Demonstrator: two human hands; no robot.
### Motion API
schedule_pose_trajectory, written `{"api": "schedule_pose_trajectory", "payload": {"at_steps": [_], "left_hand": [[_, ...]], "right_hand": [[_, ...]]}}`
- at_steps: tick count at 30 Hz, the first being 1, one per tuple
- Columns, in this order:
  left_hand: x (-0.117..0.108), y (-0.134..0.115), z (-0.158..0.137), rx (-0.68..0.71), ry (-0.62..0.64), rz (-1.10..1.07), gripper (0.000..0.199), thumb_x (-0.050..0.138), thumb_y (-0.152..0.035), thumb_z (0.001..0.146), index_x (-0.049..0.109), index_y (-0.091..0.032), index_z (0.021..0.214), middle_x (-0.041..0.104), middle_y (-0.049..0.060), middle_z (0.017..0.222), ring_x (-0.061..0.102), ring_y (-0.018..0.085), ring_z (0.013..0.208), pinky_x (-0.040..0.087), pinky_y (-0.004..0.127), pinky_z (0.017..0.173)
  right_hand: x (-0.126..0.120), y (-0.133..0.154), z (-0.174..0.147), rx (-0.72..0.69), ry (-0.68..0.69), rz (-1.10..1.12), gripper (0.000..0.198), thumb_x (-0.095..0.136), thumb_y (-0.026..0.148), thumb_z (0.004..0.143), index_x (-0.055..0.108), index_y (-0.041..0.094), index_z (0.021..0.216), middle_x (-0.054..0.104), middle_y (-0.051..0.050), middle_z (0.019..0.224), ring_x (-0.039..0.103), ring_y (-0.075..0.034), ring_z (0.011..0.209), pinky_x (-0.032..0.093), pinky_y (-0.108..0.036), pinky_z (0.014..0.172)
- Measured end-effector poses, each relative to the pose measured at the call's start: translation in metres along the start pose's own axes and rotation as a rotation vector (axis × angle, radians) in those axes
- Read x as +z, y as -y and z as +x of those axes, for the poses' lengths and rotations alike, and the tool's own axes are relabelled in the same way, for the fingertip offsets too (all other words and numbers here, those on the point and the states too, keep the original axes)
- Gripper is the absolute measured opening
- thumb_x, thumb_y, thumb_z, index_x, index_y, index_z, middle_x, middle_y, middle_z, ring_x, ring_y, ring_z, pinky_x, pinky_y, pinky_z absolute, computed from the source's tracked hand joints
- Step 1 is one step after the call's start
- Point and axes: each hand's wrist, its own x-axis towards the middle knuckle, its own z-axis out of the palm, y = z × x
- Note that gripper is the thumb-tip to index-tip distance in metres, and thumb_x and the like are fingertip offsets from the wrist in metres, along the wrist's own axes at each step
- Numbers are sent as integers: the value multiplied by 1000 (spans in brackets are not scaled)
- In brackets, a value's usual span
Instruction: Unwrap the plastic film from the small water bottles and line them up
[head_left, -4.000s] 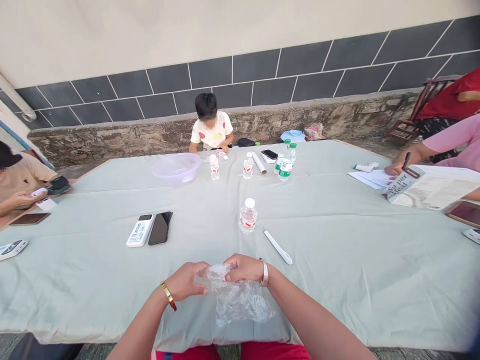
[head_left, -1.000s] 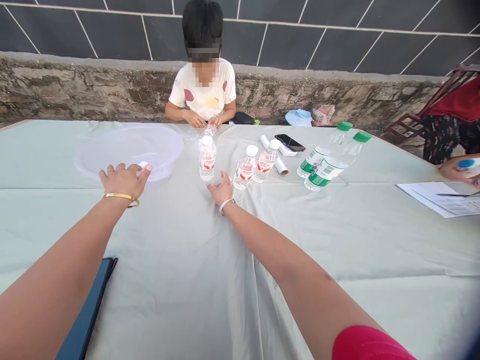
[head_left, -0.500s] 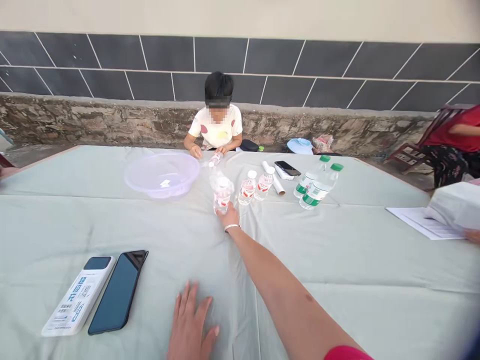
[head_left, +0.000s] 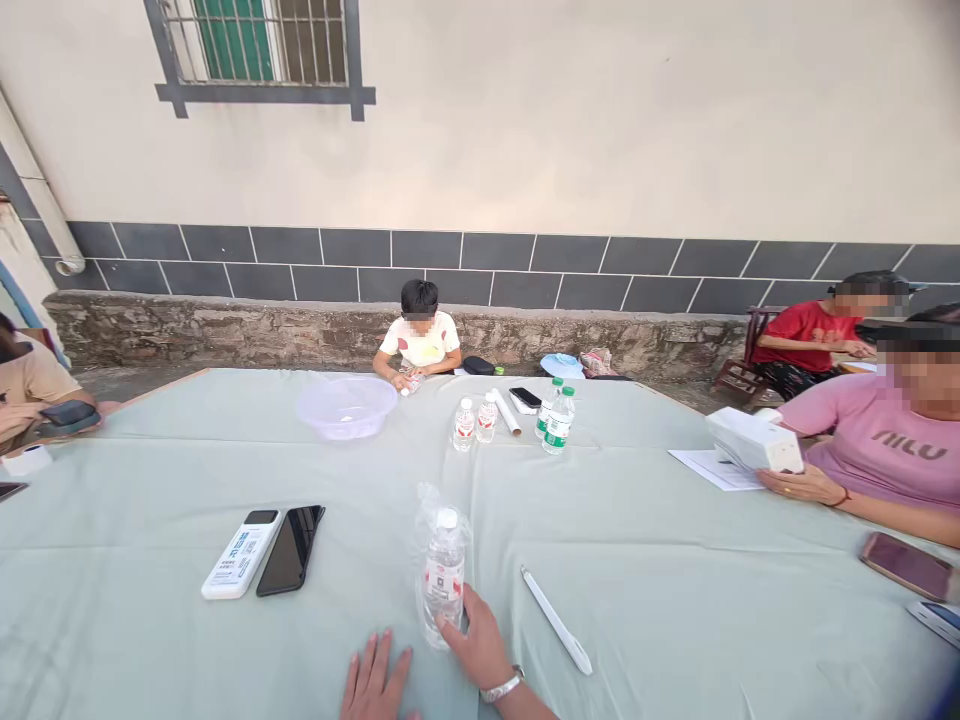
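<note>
A clear water bottle [head_left: 444,580] with a white cap and a pink-and-red label stands upright in front of me. Crumpled clear plastic film sits around its upper part. My right hand [head_left: 480,640] is closed around the bottle's lower right side, and a silvery band circles that wrist. Flat on the tablecloth, just left of the bottle, lies my left hand [head_left: 376,680], fingers apart and holding nothing. A white pen-like stick [head_left: 556,620] rests to the right of my right hand.
Two phones [head_left: 291,550] lie at left. Farther off are a purple basin [head_left: 346,408], two small bottles [head_left: 463,425], a paper roll [head_left: 506,412] and two green-capped bottles [head_left: 559,420]. Across sits a person [head_left: 420,340] handling a bottle; at right another person [head_left: 892,450] holds a white box [head_left: 754,440].
My right hand has drawn the film-covered bottle toward me, away from the two small bottles. My left hand stays flat on the table. The view has tilted up and widened.
</note>
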Motion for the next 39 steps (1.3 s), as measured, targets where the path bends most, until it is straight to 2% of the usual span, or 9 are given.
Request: {"api": "schedule_pose_trajectory", "payload": {"at_steps": [6, 10, 13, 15, 18, 23, 28, 33, 39], "left_hand": [[-38, -20, -1, -115, -4, -302, 49, 31, -37, 88, 61, -23, 122, 49, 8, 141, 36, 24, 136, 22, 45, 114], [-43, -46, 13, -185, 24, -415, 49, 29, -37, 89, 61, -19, 120, 52, 13, 138, 36, 27, 136, 18, 52, 113], [-43, -58, 15, -213, -31, -405, 49, 34, -42, 89, 61, -15, 118, 53, 17, 135, 36, 31, 135, 15, 56, 113], [-44, -61, 12, -196, -57, -395, 48, 39, -46, 87, 61, -16, 118, 53, 16, 135, 36, 31, 135, 13, 55, 114], [-47, -63, 6, -151, -54, -380, 49, 44, -49, 86, 60, -18, 119, 52, 16, 137, 35, 30, 136, 9, 55, 114], [-48, -65, 4, -152, -99, -380, 47, 48, -49, 84, 60, -21, 120, 56, 14, 133, 38, 31, 134, 12, 56, 114], [-45, -64, 7, -168, -35, -334, 48, 45, -48, 85, 57, -20, 122, 53, 10, 137, 35, 27, 136, 8, 56, 115], [-43, -61, 8, -169, -9, -327, 46, 44, -48, 86, 56, -21, 121, 52, 10, 138, 33, 27, 137, 7, 56, 115], [-43, -60, 7, -152, -32, -394, 50, 45, -50, 85, 57, -18, 120, 53, 13, 137, 34, 30, 136, 6, 58, 114]], "right_hand": [[13, 22, -34, 265, -88, -191, 34, 41, 59, 77, 59, 35, 93, 68, -7, 85, 65, -38, 93, 42, -51, 84], [14, 25, -35, 301, -82, -128, 37, 40, 57, 81, 58, 34, 104, 69, -9, 88, 65, -38, 93, 41, -50, 81], [-12, 13, -40, 221, -86, -205, 31, 38, 49, 85, 63, 33, 95, 68, -9, 86, 64, -35, 92, 42, -46, 79], [-40, -2, -43, 197, -224, -393, 26, 44, 39, 83, 64, 31, 99, 66, -11, 99, 59, -33, 102, 41, -44, 84], [-80, -27, -45, 329, -352, -675, 35, 50, 33, 81, 60, 24, 113, 59, -14, 117, 53, -33, 112, 41, -43, 86], [-89, -37, -36, 376, -149, -662, 29, 39, 29, 89, 62, 17, 100, 65, -12, 99, 60, -25, 96, 43, -32, 79], [-55, 3, -4, 318, -116, -469, 29, 40, 33, 90, 56, 20, 112, 68, -6, 92, 64, -18, 82, 42, -24, 66], [-45, 28, 22, 313, -47, -484, 36, 43, 25, 88, 55, 21, 121, 69, -8, 105, 64, -21, 93, 44, -27, 72], [-58, 24, -31, 106, 86, -335, 37, 45, 28, 86, 61, 25, 119, 68, -3, 115, 64, -20, 101, 48, -31, 88]]}}
